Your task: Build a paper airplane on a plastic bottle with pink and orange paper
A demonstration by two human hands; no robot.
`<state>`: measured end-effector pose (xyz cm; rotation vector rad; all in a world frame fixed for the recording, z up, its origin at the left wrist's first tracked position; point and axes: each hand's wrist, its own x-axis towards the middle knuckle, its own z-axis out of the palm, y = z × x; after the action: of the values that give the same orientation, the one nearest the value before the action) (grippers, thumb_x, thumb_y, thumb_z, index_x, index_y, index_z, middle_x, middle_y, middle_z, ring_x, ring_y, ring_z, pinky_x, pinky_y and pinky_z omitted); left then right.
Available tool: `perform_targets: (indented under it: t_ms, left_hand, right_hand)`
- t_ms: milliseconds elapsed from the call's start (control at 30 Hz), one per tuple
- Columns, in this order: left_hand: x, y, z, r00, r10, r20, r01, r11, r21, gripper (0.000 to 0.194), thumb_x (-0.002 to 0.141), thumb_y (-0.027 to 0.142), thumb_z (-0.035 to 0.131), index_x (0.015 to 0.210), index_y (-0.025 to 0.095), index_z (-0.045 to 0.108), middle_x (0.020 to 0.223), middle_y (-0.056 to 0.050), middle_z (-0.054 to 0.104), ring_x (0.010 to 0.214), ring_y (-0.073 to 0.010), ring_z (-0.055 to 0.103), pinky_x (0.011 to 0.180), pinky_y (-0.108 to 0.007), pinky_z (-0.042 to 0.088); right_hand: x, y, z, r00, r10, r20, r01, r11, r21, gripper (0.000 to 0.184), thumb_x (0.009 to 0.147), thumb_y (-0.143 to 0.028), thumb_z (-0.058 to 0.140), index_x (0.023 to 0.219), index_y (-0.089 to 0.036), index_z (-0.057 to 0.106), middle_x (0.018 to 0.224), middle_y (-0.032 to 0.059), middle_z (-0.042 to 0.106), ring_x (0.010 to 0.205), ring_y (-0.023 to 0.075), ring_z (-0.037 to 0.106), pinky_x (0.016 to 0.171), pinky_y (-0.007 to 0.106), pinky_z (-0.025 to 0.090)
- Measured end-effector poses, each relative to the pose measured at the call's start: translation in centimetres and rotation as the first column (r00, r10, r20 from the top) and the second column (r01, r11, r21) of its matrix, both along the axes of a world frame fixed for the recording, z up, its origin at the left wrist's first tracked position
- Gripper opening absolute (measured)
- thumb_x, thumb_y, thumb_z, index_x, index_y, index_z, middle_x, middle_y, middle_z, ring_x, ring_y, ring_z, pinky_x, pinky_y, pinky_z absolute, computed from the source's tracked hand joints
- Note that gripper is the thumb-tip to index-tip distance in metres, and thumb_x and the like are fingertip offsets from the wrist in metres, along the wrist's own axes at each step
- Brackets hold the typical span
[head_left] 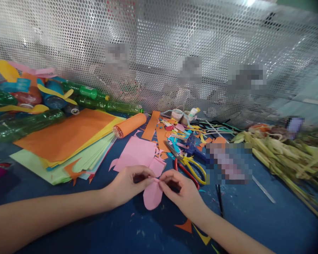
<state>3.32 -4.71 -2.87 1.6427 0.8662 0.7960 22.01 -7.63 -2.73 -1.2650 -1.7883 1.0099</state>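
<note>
My left hand and my right hand meet over the blue table, both pinching the top edge of a small rounded pink paper cutout that hangs down between them. Fingers of both hands are closed on it. Just behind lies a larger pink paper sheet with cut edges. Scissors with red and yellow handles rest right of my hands.
A stack of orange, yellow and green paper lies at left, with an orange-wrapped roll and green plastic bottles behind. Paper scraps litter the middle. Green stalks pile at right. Perforated metal screen backs the table.
</note>
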Motion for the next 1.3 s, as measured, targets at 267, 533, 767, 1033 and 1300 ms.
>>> perform_targets:
  t_ms: [267,533,767,1033,1300]
  left_hand:
    - [0.0,0.7,-0.1,0.991,0.124,0.054,-0.128,0.989,0.067,0.010,0.083,0.022,0.050,0.087,0.016,0.058,0.084,-0.002,0.059,0.082,-0.0146,0.055,0.073,-0.025,0.043]
    - [-0.1,0.9,-0.5,0.988,0.129,0.083,-0.136,0.987,0.087,0.008,0.081,0.017,0.051,0.085,0.015,0.058,0.082,-0.003,0.059,0.079,-0.0150,0.055,0.070,-0.025,0.042]
    - [-0.1,0.9,-0.7,0.982,0.157,0.103,-0.164,0.984,0.065,0.015,0.080,0.018,0.051,0.091,0.014,0.060,0.086,-0.005,0.062,0.079,-0.0164,0.057,0.070,-0.026,0.044]
    - [-0.2,0.9,-0.5,0.973,0.186,0.136,-0.193,0.980,0.043,0.014,0.080,0.021,0.052,0.091,0.015,0.060,0.089,-0.005,0.063,0.082,-0.0174,0.057,0.073,-0.028,0.044]
    - [-0.7,1.0,-0.2,0.958,0.259,0.125,-0.266,0.963,0.050,0.020,0.081,0.026,0.052,0.097,0.017,0.059,0.088,-0.004,0.062,0.083,-0.0172,0.058,0.077,-0.029,0.044]
  right_hand:
    - [1.3,2.2,1.2,0.917,-0.193,0.348,0.052,0.925,0.376,0.013,0.083,-0.022,0.050,0.094,-0.022,0.057,0.092,0.0049,0.064,0.087,0.0200,0.060,0.079,0.035,0.047]
    - [1.0,7.0,0.1,0.761,-0.220,0.611,-0.092,0.895,0.437,0.012,0.082,-0.020,0.051,0.075,-0.019,0.060,0.072,0.0042,0.061,0.071,0.0208,0.058,0.067,0.035,0.046]
    - [1.3,6.7,-1.6,0.815,-0.187,0.549,-0.107,0.882,0.458,0.017,0.086,-0.035,0.047,0.085,-0.021,0.057,0.079,0.0052,0.061,0.075,0.0211,0.057,0.068,0.035,0.045]
    - [0.7,5.8,-1.1,0.861,-0.228,0.454,-0.025,0.873,0.487,0.011,0.087,-0.025,0.044,0.085,-0.021,0.054,0.084,0.0066,0.060,0.082,0.0226,0.057,0.075,0.039,0.045]
    - [0.3,4.6,0.7,0.942,-0.130,0.311,-0.016,0.904,0.427,0.016,0.087,-0.027,0.046,0.093,-0.021,0.059,0.090,0.0053,0.063,0.086,0.0197,0.059,0.078,0.034,0.047]
